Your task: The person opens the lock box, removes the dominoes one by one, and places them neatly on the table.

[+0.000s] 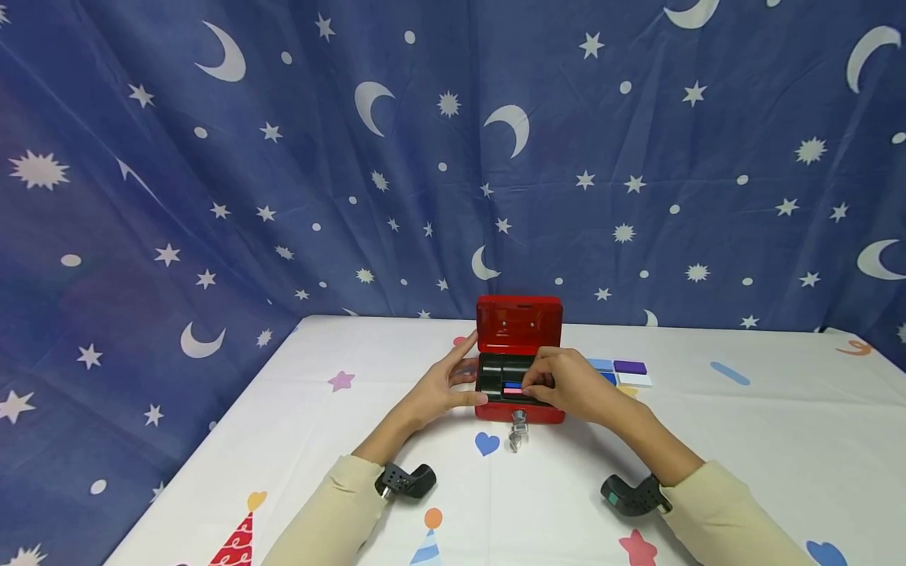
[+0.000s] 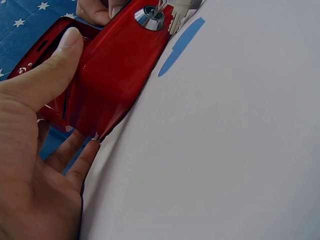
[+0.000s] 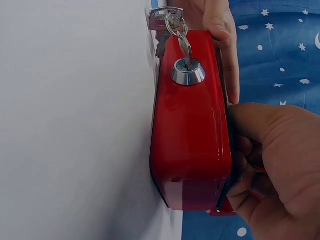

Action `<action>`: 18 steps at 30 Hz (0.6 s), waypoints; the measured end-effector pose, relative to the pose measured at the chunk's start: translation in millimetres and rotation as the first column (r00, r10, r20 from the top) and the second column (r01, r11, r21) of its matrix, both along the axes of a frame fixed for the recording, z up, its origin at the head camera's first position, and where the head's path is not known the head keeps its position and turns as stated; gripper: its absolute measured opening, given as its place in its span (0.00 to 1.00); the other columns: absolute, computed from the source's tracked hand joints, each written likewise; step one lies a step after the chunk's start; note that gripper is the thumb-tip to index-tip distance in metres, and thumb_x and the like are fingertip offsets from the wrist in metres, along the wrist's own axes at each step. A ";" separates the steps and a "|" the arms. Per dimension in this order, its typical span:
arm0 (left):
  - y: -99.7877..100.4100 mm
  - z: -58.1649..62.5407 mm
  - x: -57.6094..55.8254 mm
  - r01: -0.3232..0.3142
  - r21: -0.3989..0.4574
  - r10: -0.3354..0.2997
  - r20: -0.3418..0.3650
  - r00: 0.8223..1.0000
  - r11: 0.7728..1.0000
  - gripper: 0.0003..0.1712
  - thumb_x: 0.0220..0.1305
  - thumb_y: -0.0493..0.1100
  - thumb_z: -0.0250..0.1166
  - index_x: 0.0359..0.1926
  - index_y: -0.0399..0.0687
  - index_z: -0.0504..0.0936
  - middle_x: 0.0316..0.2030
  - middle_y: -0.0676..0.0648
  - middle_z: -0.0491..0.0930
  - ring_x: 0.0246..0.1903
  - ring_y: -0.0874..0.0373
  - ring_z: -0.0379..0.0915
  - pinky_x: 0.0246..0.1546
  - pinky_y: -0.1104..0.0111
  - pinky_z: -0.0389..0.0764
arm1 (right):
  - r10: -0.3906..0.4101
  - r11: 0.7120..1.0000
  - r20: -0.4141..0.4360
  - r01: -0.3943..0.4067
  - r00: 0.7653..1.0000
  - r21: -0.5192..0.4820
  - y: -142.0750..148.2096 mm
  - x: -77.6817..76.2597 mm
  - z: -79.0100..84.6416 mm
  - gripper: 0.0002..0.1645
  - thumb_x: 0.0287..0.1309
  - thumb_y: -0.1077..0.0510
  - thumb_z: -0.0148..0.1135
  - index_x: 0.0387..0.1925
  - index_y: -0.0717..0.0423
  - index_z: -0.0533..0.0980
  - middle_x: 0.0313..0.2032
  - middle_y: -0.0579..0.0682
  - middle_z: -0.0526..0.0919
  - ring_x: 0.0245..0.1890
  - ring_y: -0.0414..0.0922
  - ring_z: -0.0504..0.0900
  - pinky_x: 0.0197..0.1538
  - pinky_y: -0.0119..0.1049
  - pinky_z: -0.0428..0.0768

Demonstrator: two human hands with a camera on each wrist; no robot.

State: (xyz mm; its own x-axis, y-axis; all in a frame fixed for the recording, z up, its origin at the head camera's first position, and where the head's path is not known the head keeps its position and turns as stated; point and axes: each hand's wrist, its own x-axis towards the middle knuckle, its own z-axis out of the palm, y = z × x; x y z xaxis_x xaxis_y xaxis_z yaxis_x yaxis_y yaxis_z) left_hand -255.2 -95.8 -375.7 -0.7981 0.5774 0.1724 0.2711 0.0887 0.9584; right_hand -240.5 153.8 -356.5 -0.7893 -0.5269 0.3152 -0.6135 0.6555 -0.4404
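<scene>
A small red metal cash box stands on the table with its lid raised. Inside lies a black tray with compartments. A blue block and a pink block lie side by side in the tray. My left hand rests against the box's left side, fingers spread and fairly straight, thumb on the front rim. My right hand reaches into the tray and pinches the pink block's right end; the box wall hides these fingertips in the right wrist view. Keys hang from the front lock.
Right of the box, partly behind my right hand, several flat coloured blocks lie on the table, among them a purple block and a white block. The white tablecloth carries printed shapes. A blue star-patterned curtain hangs behind.
</scene>
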 end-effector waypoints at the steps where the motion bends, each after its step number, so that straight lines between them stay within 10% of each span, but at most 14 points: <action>1: -0.2 0.0 0.0 0.001 -0.002 -0.001 -0.002 1.000 1.000 0.55 0.55 0.31 0.68 0.76 0.52 0.45 0.67 0.32 0.58 0.62 0.36 0.61 0.61 0.48 0.65 | -0.005 1.000 0.001 0.005 1.000 0.001 -0.3 0.2 0.0 0.05 0.49 0.64 0.72 0.27 0.51 0.85 0.26 0.39 0.73 0.27 0.38 0.71 0.28 0.29 0.76; 18: -0.6 0.0 -0.4 0.002 0.001 -0.002 -0.001 1.000 1.000 0.55 0.55 0.32 0.68 0.76 0.53 0.45 0.68 0.34 0.57 0.63 0.37 0.59 0.62 0.48 0.63 | -0.066 0.997 -0.037 0.065 0.997 -0.051 5.1 2.9 15.0 0.05 0.50 0.63 0.72 0.28 0.50 0.83 0.28 0.41 0.75 0.28 0.41 0.72 0.31 0.30 0.78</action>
State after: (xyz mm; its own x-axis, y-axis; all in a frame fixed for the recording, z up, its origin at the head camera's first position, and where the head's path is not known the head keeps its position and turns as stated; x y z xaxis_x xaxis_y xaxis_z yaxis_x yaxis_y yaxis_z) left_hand -255.6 -96.4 -375.7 -0.7965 0.5790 0.1740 0.2722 0.0866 0.9583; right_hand -237.6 158.9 -341.6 -0.8085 -0.4574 0.3704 -0.5870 0.6726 -0.4507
